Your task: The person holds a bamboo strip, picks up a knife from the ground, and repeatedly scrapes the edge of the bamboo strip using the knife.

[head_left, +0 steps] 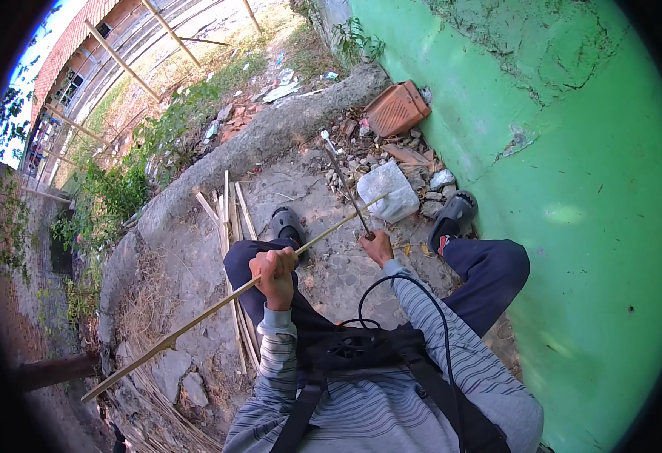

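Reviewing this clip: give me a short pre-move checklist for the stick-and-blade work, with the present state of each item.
1. Left hand fisted around the bamboo stick: ok.
2. Right hand gripping the handle of the long knife: ok.
3. Blade meets the stick near its far end, ahead of both hands: ok.
4. Fingers out of the blade's line: cannot tell, the contact spot is too small.
5. Feet in dark sandals planted on the ground, either side of the work: ok.
6. Black cable looping by the right forearm, away from the blade: ok.

Outdoor yard: green wall [572, 189], rubble [391, 151], weeds [120, 189].
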Tool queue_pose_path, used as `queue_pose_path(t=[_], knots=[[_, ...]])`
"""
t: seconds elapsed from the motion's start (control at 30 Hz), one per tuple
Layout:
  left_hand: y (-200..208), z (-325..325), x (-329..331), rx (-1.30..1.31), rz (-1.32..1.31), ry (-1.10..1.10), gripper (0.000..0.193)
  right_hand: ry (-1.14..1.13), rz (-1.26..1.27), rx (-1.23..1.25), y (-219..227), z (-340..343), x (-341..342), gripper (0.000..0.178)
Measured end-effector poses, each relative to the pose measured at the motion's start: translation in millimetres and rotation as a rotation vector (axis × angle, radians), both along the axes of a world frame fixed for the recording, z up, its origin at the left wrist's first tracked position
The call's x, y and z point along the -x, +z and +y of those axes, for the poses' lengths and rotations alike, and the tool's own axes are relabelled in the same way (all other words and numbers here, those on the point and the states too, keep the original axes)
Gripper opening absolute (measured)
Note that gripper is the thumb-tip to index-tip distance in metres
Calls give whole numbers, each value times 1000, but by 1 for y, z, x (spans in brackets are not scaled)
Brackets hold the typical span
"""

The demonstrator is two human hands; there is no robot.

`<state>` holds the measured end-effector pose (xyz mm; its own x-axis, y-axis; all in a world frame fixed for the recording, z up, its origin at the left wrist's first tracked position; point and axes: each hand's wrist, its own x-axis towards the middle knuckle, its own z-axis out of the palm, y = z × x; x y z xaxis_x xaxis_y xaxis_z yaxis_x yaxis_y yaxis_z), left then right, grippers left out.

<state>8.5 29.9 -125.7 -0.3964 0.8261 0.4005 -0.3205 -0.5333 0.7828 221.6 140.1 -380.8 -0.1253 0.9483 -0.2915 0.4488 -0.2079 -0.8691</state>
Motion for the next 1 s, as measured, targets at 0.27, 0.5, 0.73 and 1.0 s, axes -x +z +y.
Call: queue_pose_path(t=[0.27,0.5,0.73,1.0], knots=[[3,1,-4,-16,44,-22,49,100,76,-196,43,-17,22,30],[9,5,-17,-7,33,-39,51,-18,-115,22,-25,4,-31,34],[9,-5,-14,6,23,6,51,-44,-136,2,-12,-5,-18,36],[4,-2,-13,2,6,20,50,51,-31,-188,11,-18,-2,28]])
